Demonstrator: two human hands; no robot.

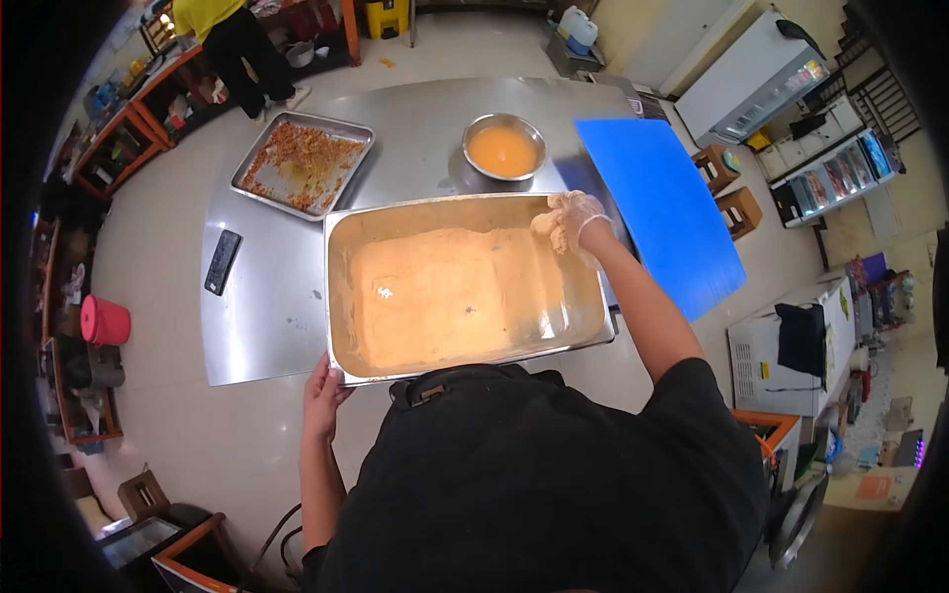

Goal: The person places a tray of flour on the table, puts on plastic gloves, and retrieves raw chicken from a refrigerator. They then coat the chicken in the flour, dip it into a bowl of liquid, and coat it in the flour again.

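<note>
A deep steel pan [334, 287] sits at the table's near edge, with a layer of pale orange flour-like powder [425, 296] over its bottom. My left hand [321, 395], bare, grips the pan's near left corner, its fingers partly hidden by the rim. Over the far right corner is my right hand [581, 219] in a clear plastic glove, closed on a lumpy flour-coated piece [552, 227]. What lies under the coating cannot be made out. Beyond the pan stands a round steel bowl [469, 166] of orange liquid [503, 150].
A shallow metal tray [358, 176] with brown crumbly bits lies at the far left, near a black phone-like object [223, 263]. A blue board [662, 212] covers the table's right side. Farther off, a person in a yellow top [210, 15] stands at a shelf counter.
</note>
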